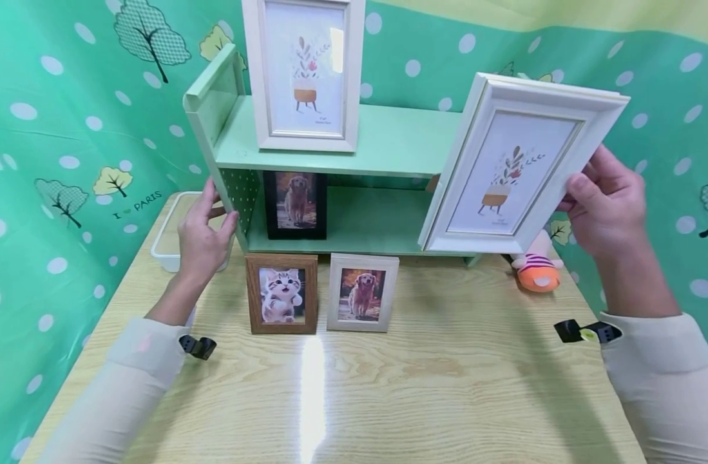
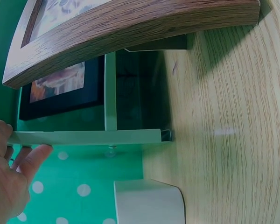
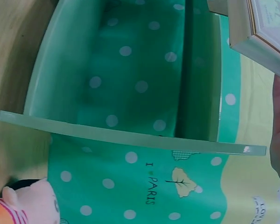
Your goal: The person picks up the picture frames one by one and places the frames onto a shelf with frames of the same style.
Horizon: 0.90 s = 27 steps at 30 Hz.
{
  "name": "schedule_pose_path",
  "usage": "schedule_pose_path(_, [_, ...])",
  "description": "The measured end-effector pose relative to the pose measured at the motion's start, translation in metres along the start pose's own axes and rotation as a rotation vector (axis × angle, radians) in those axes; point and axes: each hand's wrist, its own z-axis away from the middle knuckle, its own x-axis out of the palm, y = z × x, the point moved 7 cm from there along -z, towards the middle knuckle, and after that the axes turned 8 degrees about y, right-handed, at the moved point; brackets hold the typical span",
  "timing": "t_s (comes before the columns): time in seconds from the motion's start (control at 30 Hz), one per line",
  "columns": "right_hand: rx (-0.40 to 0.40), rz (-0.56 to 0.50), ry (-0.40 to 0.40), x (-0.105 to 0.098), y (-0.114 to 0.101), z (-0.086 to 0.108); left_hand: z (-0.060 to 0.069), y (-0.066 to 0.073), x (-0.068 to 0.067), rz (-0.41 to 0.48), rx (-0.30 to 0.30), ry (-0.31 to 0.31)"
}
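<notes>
My right hand (image 1: 611, 200) grips the right edge of a large white picture frame (image 1: 507, 164), raised and tilted in front of the right end of a green two-tier shelf (image 1: 400, 135). The frame's picture is a potted plant. My left hand (image 1: 205, 235) touches the outside of the shelf's left side panel (image 2: 84, 137), fingers spread along it. A similar cream frame (image 1: 307, 145) stands upright on the top tier. On the lower tier leans a black frame (image 1: 272, 225) with a dog photo.
In front of the shelf stand a brown wooden frame (image 1: 254, 296) with a kitten picture and a whitish frame (image 1: 393, 296) with a dog photo. A white container (image 1: 169, 261) sits left of the shelf; a plush toy (image 1: 538, 276) lies to the right on the wooden table (image 1: 423, 399).
</notes>
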Motion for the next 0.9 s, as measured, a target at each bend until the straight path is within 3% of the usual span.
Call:
schedule_pose_path(0.4, [-0.005,-0.009,0.041,0.012,-0.009,-0.025,-0.002,0.003,-0.002,-0.015,0.045,0.012])
schedule_pose_path(0.67, [0.001,0.081,0.126,0.011,-0.007,-0.039,-0.003,0.005,0.0,-0.028,0.049,0.007])
schedule_pose_path(0.9, [0.115,0.139,0.259,0.006,0.0,-0.06,0.0,0.003,-0.001,-0.03,0.04,0.007])
